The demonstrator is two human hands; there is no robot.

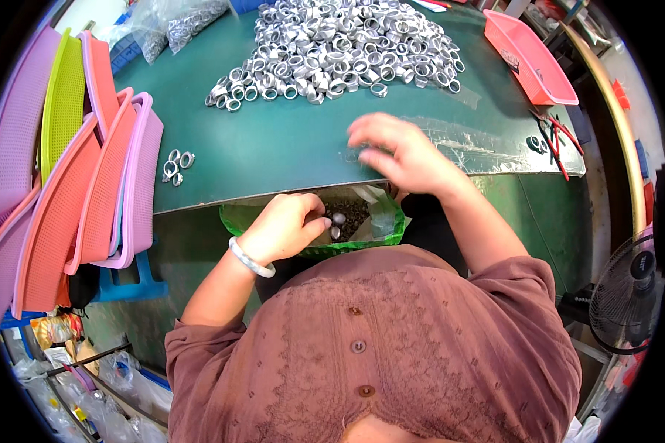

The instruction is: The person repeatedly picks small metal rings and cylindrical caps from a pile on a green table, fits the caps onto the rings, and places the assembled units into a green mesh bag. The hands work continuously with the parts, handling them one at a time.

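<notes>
Over the near edge of the table, my left hand [287, 227], with a pale bangle on the wrist, hangs above a green-rimmed bag [314, 246]. Its fingers are curled, with the thumb apart from them and nothing visible between. Just past the thumb tip are two small silvery pieces [338, 225], above or on a mass of small dark bits [356, 212] inside the bag. My right hand [395, 148] is over the tabletop, slightly blurred, fingers bent and thumb spread away. No object shows in it. A large heap of silver ring-shaped metal parts [340, 55] covers the far table.
Several loose rings [176, 166] lie at the table's left. Stacked plastic baskets [137, 184] crowd the left side. A pink basket [532, 59] and red-handled pliers [556, 144] rest at the right, near a black fan [628, 295]. Clear plastic bags [170, 29] sit far left.
</notes>
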